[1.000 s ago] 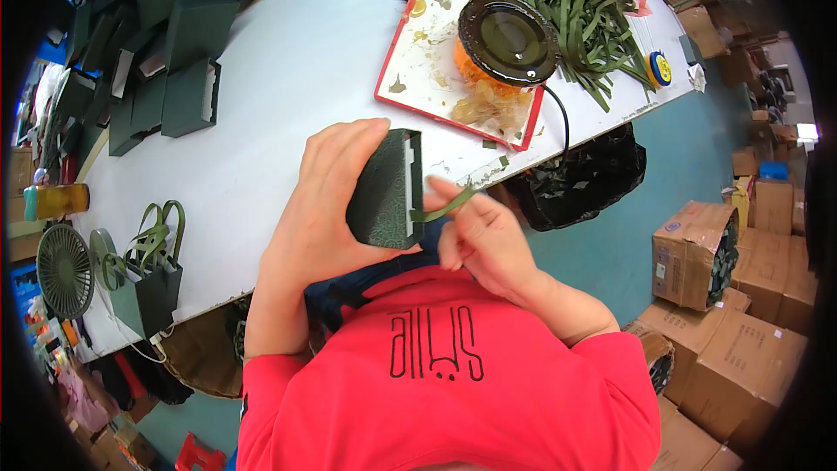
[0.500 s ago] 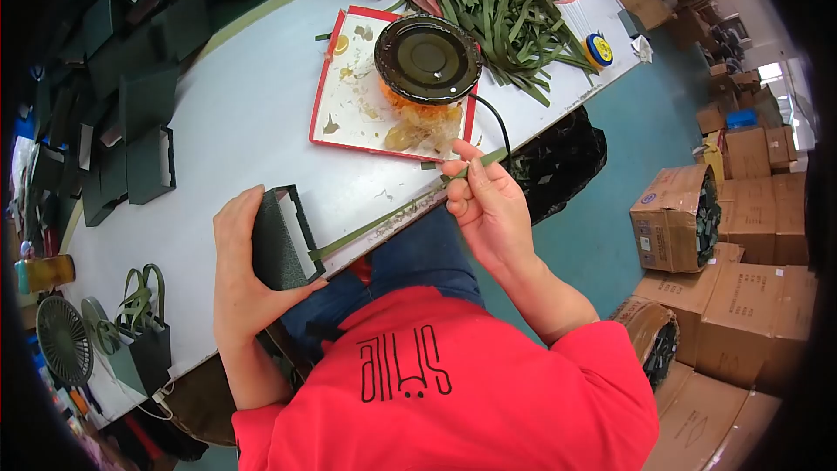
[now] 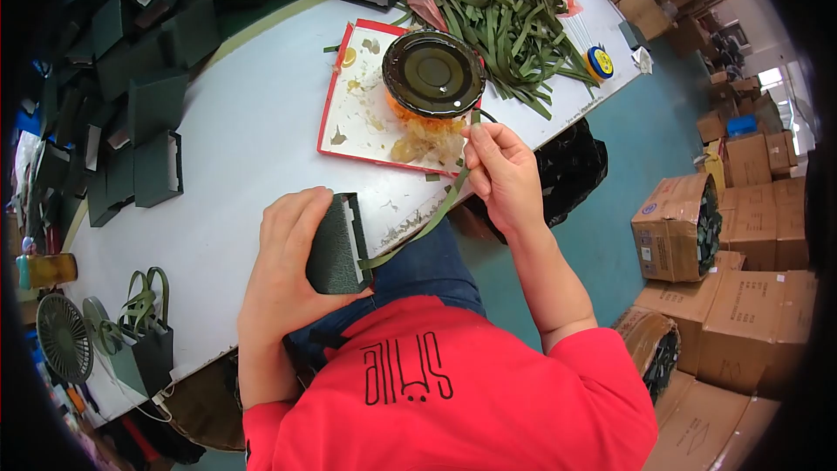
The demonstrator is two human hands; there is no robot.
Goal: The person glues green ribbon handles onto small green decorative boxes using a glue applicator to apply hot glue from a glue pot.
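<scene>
A dark green box [image 3: 336,249] is gripped by my left hand [image 3: 292,257], thumb along its lower edge and fingers over its far side. From the box's right side a green ribbon [image 3: 427,225] runs up to my right hand [image 3: 501,166], which pinches it near its far end. That hand is just right of a round pot of dark liquid [image 3: 434,72], with the ribbon's tip beside the pot's rim. Under the pot lies a white tray with a red edge [image 3: 324,126], spotted with yellowish residue.
A heap of green ribbons [image 3: 506,22] in a pink bag lies behind the pot, beside a blue-yellow round container [image 3: 599,62]. Green boxes [image 3: 157,105] are piled at the left. A small fan [image 3: 64,338] stands lower left. Cardboard cartons [image 3: 676,227] are stacked at the right.
My left hand has moved right with the box. My right hand has shifted slightly right, lifting the ribbon's end towards the pot's rim; the ribbon now bends more.
</scene>
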